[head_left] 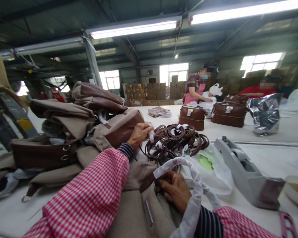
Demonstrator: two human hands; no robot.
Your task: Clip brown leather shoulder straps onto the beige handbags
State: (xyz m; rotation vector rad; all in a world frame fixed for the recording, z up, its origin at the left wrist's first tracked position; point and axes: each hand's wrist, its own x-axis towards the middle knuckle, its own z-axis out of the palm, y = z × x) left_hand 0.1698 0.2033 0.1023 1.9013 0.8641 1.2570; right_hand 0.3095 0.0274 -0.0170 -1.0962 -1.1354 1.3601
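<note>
My left hand [139, 135] reaches forward to the left edge of a heap of coiled brown straps [175, 137]; its fingers are pinched on a strap end wrapped in white material. Close to me lies a grey-brown corduroy bag [131, 211] with brown trim and a handle wrapped in white [197, 185]. At this bag's opening is my right hand [175, 190], its fingers curled on the edge beside the zipper. The fingertips of the right hand are partly hidden by the bag.
Similar bags [52, 132] are piled at the left. A grey tape dispenser [245, 172] stands at the right, near a purple-handled tool [287, 224]. Farther back are brown bags [229, 114], a silver bag [264, 114] and a person in pink [196, 87].
</note>
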